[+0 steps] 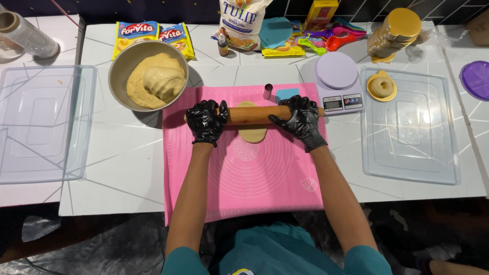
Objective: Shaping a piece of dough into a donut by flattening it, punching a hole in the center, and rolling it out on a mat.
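Both my hands wear black gloves and press on a wooden rolling pin (253, 114) that lies across a pink silicone mat (265, 183). My left hand (206, 121) grips the pin's left end, my right hand (300, 120) its right end. Under the pin lies a small flattened piece of yellow dough (252, 133), partly hidden by it. A small metal ring cutter (268, 91) and a blue scraper (287, 93) sit at the mat's far edge.
A metal bowl (118, 71) of dough stands at the left. A lilac kitchen scale (337, 81) stands right of the mat. Clear plastic lids (412, 168) (41, 127) lie on both sides; the right one bears a shaped dough piece (381, 86) on a gold disc. Packets, measuring spoons and stacked gold discs line the back.
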